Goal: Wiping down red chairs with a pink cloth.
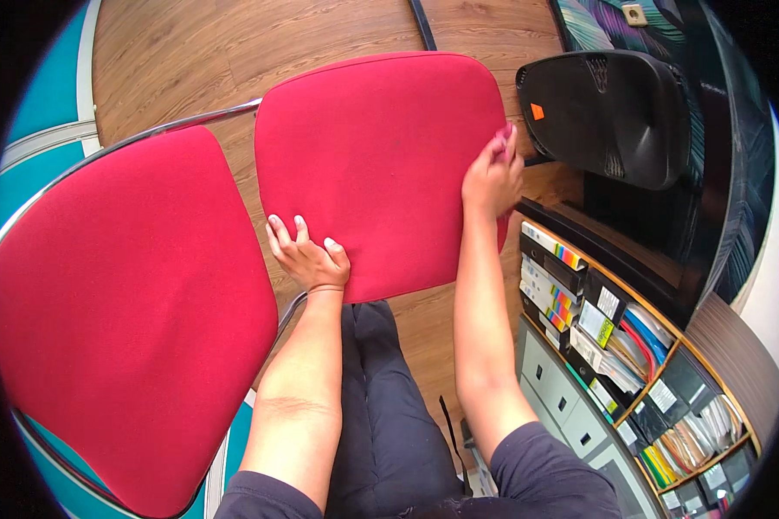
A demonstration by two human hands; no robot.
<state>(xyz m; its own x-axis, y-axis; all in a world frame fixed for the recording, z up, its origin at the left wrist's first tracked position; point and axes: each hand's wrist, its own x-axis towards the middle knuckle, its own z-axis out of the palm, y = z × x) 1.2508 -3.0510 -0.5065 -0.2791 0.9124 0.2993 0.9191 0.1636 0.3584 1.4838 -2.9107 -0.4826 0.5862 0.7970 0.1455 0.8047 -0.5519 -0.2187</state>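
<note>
A chair with a red fabric seat [383, 162] stands before me, its red backrest [130, 311] to the left. My left hand [308, 253] rests spread on the seat's near left corner, fingers apart and holding nothing. At the seat's right edge, my right hand [493, 175] is closed around a small pink cloth [507, 141], partly hidden by the fingers and slightly blurred. A few small dark specks show on the seat fabric. Curved chrome tubing [188, 122] runs from the backrest to the seat.
A black chair [613, 120] with an orange sticker stands at the far right. Nearer on the right, a wooden shelf [678, 353] holds binders and papers beside grey drawers [561, 402]. Teal partition panels [45, 84] line the left. Wood-look flooring [188, 52] lies beneath.
</note>
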